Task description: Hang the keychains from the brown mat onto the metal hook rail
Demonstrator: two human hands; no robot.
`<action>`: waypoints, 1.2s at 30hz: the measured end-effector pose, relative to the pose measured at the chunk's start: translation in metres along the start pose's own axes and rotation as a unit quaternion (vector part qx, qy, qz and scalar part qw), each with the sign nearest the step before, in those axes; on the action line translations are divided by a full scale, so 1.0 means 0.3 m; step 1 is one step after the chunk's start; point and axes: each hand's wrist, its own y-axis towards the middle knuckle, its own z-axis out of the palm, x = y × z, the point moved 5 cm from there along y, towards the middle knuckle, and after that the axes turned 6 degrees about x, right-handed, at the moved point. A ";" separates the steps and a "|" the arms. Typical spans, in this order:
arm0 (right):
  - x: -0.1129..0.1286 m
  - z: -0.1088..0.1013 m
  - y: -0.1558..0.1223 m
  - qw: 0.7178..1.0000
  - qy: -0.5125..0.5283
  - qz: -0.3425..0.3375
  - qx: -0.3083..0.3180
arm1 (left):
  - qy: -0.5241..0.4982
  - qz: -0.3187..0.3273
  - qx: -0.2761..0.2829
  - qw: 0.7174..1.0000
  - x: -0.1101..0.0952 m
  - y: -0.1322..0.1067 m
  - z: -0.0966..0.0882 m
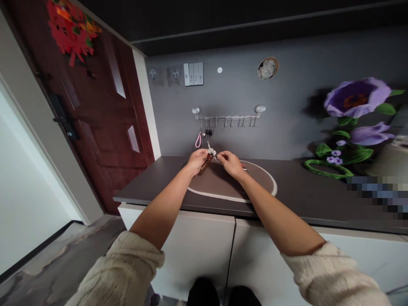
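Note:
Above an oval brown mat [229, 187] with a pale rim, both my hands meet at a bunch of silver keys [212, 151]. My left hand [197, 161] is closed on the bunch, and a brown key tag [205, 166] with pale lettering hangs below its fingers. From the other side, my right hand [231, 163] pinches at the edge of the same keys; its exact hold is too small to make out. Beyond my right hand, a small red and silver item [244, 166] lies on the mat, partly hidden by that hand.
A hook rail [228, 117] on the grey wall carries several hooks, with a pink strap [198, 140] and dark keys [208, 133] at its left. Purple plush flowers [357, 100] stand on the counter [296, 191] at right. A dark red door [105, 127] is at left.

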 end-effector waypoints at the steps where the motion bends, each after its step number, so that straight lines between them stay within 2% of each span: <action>1: -0.006 0.004 0.002 1.000 0.019 0.006 0.007 | -0.004 0.001 0.005 1.000 -0.001 -0.001 0.003; 6: -0.012 0.016 0.002 0.990 0.127 0.044 0.030 | 0.001 0.020 0.019 1.000 -0.001 0.002 0.007; 9: -0.003 0.014 -0.006 0.980 0.183 0.072 0.025 | 0.010 0.024 0.026 0.999 0.005 0.008 0.003; 13: 0.003 0.009 -0.006 0.971 0.226 0.075 0.014 | 0.016 0.035 0.037 0.999 0.009 0.014 0.000; 25: 0.005 -0.026 0.005 0.972 0.228 0.050 -0.018 | 0.084 0.013 0.055 0.995 0.011 0.004 0.004; 36: 0.020 -0.003 -0.003 0.969 0.241 0.038 0.043 | 0.185 0.132 0.053 0.972 -0.049 -0.012 0.028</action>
